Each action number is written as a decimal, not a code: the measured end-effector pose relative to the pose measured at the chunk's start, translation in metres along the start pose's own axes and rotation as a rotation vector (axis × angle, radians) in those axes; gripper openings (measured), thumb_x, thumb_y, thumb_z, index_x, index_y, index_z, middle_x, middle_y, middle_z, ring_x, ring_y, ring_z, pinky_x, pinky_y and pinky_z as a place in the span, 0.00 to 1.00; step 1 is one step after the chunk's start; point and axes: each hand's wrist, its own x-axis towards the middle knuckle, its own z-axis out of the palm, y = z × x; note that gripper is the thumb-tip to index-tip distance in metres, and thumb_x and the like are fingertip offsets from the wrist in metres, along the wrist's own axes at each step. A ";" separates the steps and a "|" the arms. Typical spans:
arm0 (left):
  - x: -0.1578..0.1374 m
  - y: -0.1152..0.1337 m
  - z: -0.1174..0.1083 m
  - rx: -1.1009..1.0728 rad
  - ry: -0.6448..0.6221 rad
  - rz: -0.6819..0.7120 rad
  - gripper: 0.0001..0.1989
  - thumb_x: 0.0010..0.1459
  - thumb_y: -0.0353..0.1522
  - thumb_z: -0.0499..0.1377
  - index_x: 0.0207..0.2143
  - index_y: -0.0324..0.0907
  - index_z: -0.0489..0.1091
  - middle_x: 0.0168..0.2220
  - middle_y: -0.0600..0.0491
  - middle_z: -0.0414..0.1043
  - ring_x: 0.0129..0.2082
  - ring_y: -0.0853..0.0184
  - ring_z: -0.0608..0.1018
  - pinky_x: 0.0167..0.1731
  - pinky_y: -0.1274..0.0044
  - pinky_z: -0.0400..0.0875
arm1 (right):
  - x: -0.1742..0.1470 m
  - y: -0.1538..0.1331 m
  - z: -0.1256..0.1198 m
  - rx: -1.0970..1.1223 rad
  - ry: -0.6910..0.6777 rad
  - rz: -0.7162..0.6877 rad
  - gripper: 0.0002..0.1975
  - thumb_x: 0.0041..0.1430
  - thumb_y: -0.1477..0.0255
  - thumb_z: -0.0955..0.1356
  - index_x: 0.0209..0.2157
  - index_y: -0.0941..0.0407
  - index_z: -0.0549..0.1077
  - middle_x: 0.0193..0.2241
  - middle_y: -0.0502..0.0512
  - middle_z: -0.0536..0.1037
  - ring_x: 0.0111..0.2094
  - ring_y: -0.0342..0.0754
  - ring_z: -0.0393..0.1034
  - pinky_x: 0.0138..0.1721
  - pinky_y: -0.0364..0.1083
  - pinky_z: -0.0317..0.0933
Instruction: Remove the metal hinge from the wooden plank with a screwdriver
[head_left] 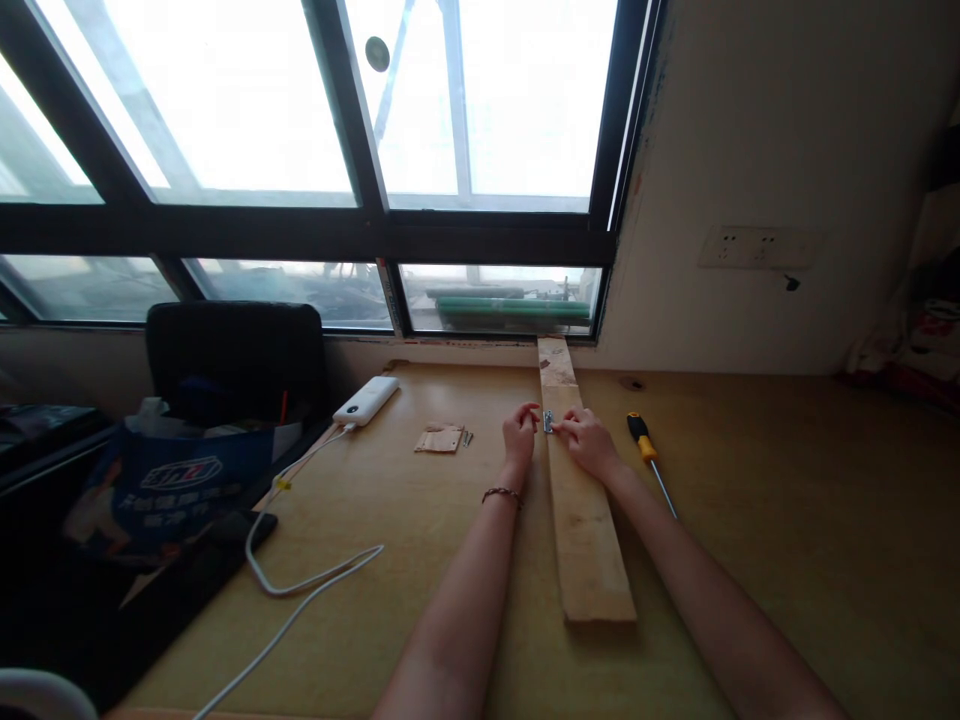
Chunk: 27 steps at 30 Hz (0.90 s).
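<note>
A long wooden plank (585,530) lies lengthwise on the yellow-brown table (787,520), running from near me to the window sill. A small metal hinge (548,421) sits on the plank's left edge. My left hand (519,434) pinches it from the left, and my right hand (589,441) rests on the plank with its fingertips on the hinge from the right. A bracelet circles my left wrist.
A yellow-and-black screwdriver (649,456) lies right of the plank. A small paper packet (439,438) with loose screws lies to the left. A white power bank (366,400) with a white cable (300,580) sits further left. A black chair (232,360) and a blue bag (180,480) stand beside the table.
</note>
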 end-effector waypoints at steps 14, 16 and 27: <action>0.001 -0.002 0.010 0.095 -0.075 0.019 0.09 0.46 0.31 0.59 0.31 0.38 0.75 0.23 0.55 0.61 0.23 0.74 0.65 0.26 0.81 0.61 | 0.000 -0.001 -0.001 -0.031 -0.015 -0.006 0.13 0.55 0.79 0.61 0.36 0.52 0.74 0.35 0.53 0.71 0.38 0.46 0.60 0.41 0.44 0.55; 0.001 -0.003 0.011 0.018 -0.073 -0.023 0.09 0.45 0.31 0.60 0.30 0.39 0.76 0.23 0.55 0.62 0.24 0.74 0.66 0.25 0.81 0.62 | 0.000 -0.002 -0.001 -0.035 -0.018 -0.004 0.13 0.55 0.79 0.61 0.36 0.52 0.74 0.35 0.53 0.71 0.38 0.46 0.60 0.41 0.44 0.55; -0.002 -0.008 0.016 -0.334 -0.031 -0.199 0.12 0.38 0.33 0.64 0.29 0.38 0.76 0.28 0.51 0.70 0.30 0.70 0.70 0.30 0.79 0.65 | 0.001 -0.007 -0.004 -0.080 -0.067 0.007 0.13 0.58 0.76 0.60 0.38 0.52 0.74 0.36 0.55 0.71 0.39 0.48 0.60 0.42 0.45 0.54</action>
